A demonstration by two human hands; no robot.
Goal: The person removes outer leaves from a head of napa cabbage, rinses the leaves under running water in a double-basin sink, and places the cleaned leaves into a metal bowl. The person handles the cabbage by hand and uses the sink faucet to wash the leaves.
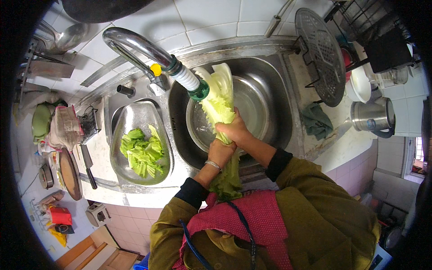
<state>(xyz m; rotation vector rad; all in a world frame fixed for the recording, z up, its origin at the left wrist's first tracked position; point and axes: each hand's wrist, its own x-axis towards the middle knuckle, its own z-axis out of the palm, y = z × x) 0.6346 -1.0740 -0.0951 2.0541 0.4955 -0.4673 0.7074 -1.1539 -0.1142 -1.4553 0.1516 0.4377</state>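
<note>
A long leafy green vegetable, pale at the stem end and frilled along its edges, lies across the sink under the faucet nozzle. Both hands grip it close together. My right hand wraps around its middle, while my left hand closes on it just below. Leafy tips hang from under my left hand toward the apron. Beneath the stem end, a round metal basin holding water stands in the stainless steel sink. Whether water runs from the nozzle I cannot tell.
Torn green leaves lie in a mesh strainer basket left of the sink. A knife and a round wooden cutting board are farther left. On the right are a perforated metal disc, a green cloth and a metal jug.
</note>
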